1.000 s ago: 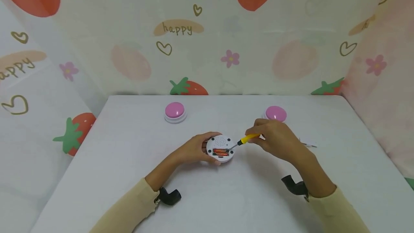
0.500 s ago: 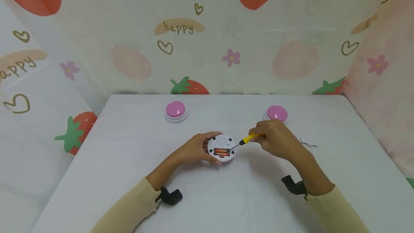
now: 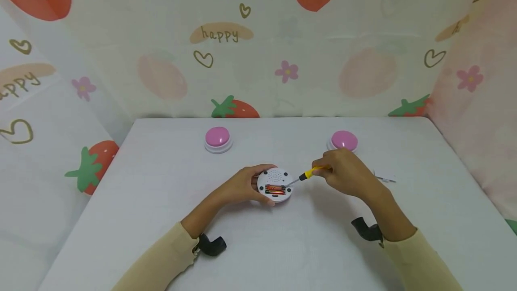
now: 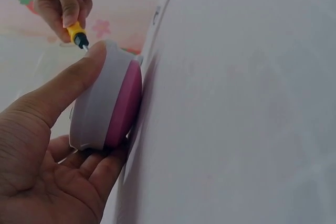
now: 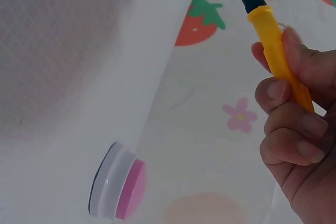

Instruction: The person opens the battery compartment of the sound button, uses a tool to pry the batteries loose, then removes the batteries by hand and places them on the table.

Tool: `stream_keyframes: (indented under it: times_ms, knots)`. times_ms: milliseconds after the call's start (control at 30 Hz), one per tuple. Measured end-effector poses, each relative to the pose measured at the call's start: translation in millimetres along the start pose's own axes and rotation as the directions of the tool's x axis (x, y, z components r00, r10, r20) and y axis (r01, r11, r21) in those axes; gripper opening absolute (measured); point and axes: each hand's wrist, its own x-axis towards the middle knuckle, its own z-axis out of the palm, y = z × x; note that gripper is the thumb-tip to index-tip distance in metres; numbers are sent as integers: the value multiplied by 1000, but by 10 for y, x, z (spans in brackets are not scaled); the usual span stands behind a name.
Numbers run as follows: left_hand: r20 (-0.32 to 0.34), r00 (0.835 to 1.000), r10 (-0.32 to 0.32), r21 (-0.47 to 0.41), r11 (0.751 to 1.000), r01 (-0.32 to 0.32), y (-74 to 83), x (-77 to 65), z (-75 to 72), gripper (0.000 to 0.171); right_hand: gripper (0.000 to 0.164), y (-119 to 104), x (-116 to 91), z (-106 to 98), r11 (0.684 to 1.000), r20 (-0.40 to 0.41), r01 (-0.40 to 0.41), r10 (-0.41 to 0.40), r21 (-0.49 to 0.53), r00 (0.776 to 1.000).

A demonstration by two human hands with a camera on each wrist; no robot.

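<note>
My left hand [image 3: 242,187] grips a round push button [image 3: 275,178] by its sides, thumb along the near side. It lies with its white underside up, showing a speaker grille, dark feet and an uncovered battery bay with orange-and-black batteries [image 3: 275,189]. In the left wrist view its pink dome [image 4: 125,106] faces the table, with fingertips under the edge. My right hand [image 3: 345,172] holds a yellow-handled screwdriver [image 3: 308,174], fingers curled round the handle in the right wrist view. The screwdriver's metal shaft slants down leftward, its tip at the right end of the batteries.
Two more pink-and-white push buttons stand dome up at the back, one left [image 3: 218,140] and one right [image 3: 343,140], the latter just behind my right hand. Small thin pieces [image 3: 386,179] lie right of that wrist on the white table [image 3: 161,165]. Printed cloth hangs around the table.
My right hand and the screwdriver have shifted slightly to the right, while the tip stays at the batteries' right end. The left hand keeps its grip on the push button.
</note>
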Motion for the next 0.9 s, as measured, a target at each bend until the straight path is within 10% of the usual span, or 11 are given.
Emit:
stream_keyframes:
  times_ms: [900]
  knots:
    - [14,1000,-12,-26,1000,13,-3,5,-5,93,19,-34,-3,-75,990,86,-134,138,-52,987]
